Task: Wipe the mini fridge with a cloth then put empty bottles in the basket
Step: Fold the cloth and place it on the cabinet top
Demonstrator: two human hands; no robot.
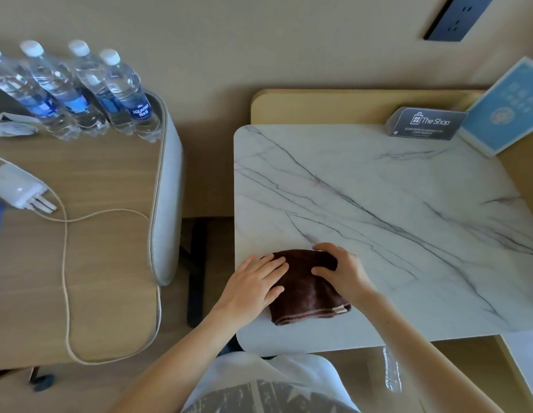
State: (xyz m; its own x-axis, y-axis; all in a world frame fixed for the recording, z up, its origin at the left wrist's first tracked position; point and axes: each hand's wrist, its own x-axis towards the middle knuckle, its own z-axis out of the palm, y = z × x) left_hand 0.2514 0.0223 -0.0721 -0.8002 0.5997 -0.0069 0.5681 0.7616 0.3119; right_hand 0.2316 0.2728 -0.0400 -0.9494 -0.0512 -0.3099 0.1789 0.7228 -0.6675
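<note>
Down low, both hands sit on a folded brown cloth [307, 289]. Left hand [253, 286] lies flat, fingers spread, palm pressing the cloth's left side; not gripping. Right hand [341, 269] is cupped over the cloth's top right part, thumb and fingers curled onto the fabric in a loose hold. Both forearms bare, reaching in from the bottom of the view.

Cloth rests near the front left corner of a white marble-patterned surface [393, 204] with grey veins. A small tan tag shows at the cloth's lower right hem. Whether this marble top belongs to the mini fridge cannot be told.

At the far right edge of the marble: a dark card [426, 123] printed "The Shop", and just beside it a pale blue sign [503, 105] leaning tilted. A dark outlet panel [459, 16] is set in the wall above.

To the left, well apart from the cloth, a wooden surface [95, 263] with a grey padded edge. Four clear bottles [80, 87] with white caps and blue labels stand in a row at its far side, touching one another; contents cannot be told. A white charger [16, 187] lies near the left edge, its cable [65, 278] looping across the wood.
</note>
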